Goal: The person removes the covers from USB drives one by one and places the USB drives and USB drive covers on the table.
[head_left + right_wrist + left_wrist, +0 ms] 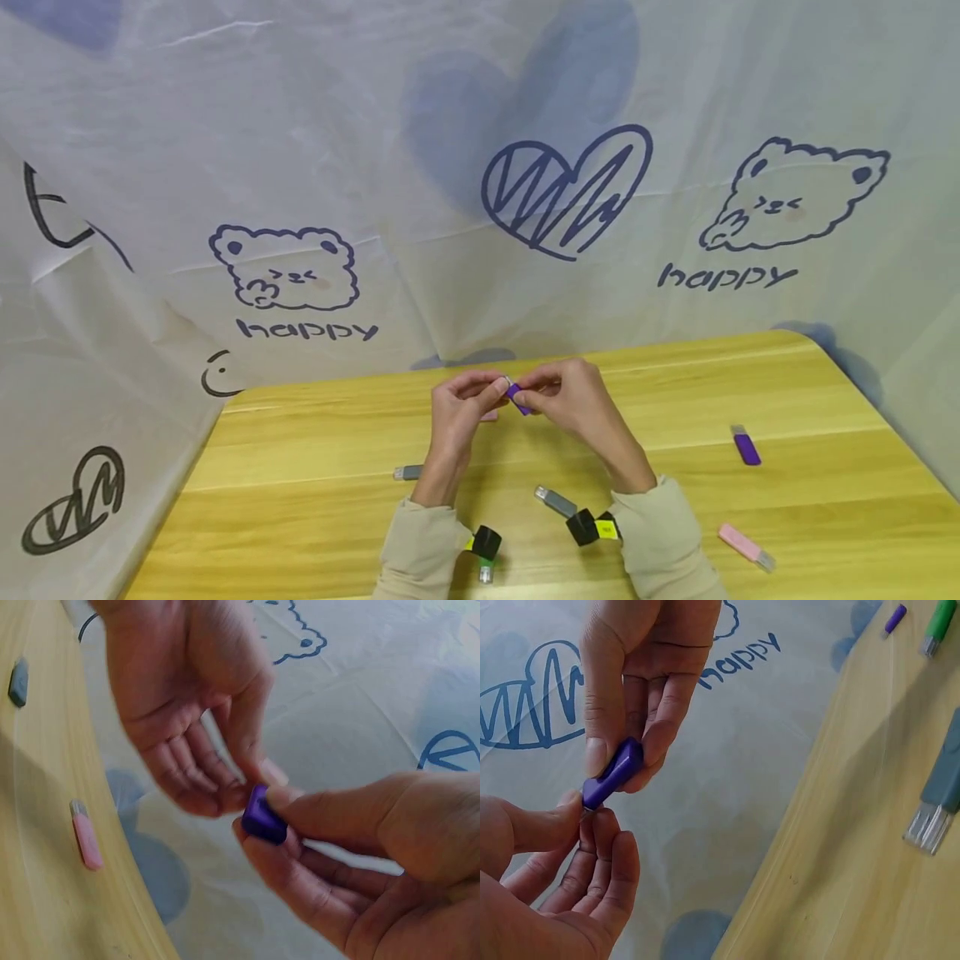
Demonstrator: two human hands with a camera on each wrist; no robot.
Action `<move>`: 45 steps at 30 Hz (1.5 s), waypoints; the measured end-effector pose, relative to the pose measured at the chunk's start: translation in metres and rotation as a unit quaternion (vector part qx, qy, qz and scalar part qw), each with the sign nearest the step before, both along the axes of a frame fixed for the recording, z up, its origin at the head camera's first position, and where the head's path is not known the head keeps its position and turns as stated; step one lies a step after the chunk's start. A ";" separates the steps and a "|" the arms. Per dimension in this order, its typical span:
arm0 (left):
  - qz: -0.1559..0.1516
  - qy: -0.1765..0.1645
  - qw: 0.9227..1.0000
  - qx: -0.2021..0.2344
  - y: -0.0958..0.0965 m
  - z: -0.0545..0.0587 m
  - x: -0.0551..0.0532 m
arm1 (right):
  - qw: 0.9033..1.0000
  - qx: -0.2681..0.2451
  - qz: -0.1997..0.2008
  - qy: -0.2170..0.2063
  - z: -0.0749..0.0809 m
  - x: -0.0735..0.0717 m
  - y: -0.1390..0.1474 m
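Note:
A purple USB stick (519, 398) is held between both hands above the far part of the table. My left hand (461, 408) pinches its clear end with thumb and fingertips. Thumb and fingers of my right hand (570, 396) grip the purple body. In the left wrist view the same purple stick (613, 776) slants between the two hands, its clear end mostly hidden by the left fingertips. The right wrist view shows the blunt end of the purple body (264, 817) under the right thumb. A pink stick (489, 416) lies partly hidden behind the left hand.
On the wooden table (300, 517) lie a grey stick (557, 501) between the forearms, another grey stick (407, 472) by the left wrist and a green one (486, 572) in front. Purple (746, 447) and pink (742, 544) sticks lie at right. A printed cloth (420, 275) hangs behind.

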State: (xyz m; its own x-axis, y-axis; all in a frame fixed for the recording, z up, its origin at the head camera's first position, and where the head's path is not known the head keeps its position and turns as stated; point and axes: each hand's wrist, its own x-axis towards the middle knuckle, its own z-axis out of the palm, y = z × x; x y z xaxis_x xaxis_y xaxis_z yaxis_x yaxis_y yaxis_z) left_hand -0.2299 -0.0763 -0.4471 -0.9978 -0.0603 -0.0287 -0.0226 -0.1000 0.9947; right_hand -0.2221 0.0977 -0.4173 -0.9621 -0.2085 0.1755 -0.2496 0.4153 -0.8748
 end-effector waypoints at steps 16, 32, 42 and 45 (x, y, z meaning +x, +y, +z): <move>0.006 -0.014 1.000 0.002 0.004 0.000 0.001 | 0.998 0.011 -0.015 -0.055 0.005 0.001 -0.002; 0.003 0.026 0.997 0.078 -0.024 0.006 -0.005 | 0.996 -0.011 -0.012 -0.086 0.005 0.001 0.002; -0.008 0.041 0.998 0.056 -0.028 0.004 -0.005 | 0.995 -0.001 -0.090 -0.039 -0.023 -0.016 0.014; -0.014 0.046 0.998 0.051 -0.029 0.002 -0.005 | 0.992 0.009 -0.124 -0.032 -0.035 -0.021 0.016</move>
